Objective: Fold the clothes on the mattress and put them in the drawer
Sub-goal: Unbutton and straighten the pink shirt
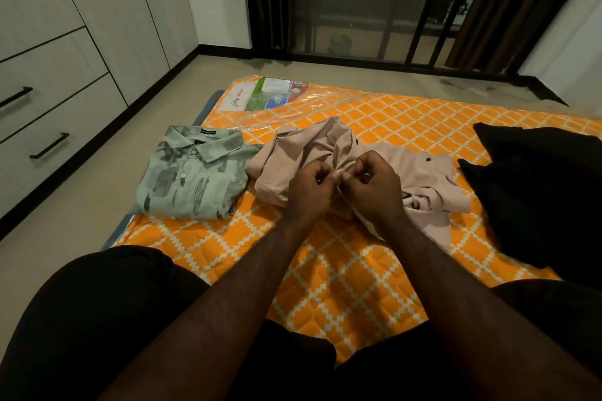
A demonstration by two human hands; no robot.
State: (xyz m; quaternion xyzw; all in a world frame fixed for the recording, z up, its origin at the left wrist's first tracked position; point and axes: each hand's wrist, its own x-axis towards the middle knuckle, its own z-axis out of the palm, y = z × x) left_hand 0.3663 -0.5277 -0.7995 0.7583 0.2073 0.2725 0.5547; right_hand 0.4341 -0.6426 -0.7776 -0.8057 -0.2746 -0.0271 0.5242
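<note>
A crumpled beige shirt (pixel 410 169) with dark buttons lies in the middle of the orange patterned mattress (pixel 342 270). My left hand (pixel 309 189) and my right hand (pixel 374 185) meet over its front, both pinching the fabric edge between fingertips. To the left, a pale green printed shirt (pixel 192 172) lies folded, collar up, near the mattress's left edge. A black garment (pixel 540 192) lies in a heap at the right. White drawers with black handles (pixel 49 146) stand along the left wall, all shut.
Clear plastic wrap with a printed label (pixel 260 98) covers the far end of the mattress. Beige floor (pixel 97 198) runs between mattress and drawers. A dark window with bars and curtains (pixel 374 3) is at the back. My legs in black sit at the near edge.
</note>
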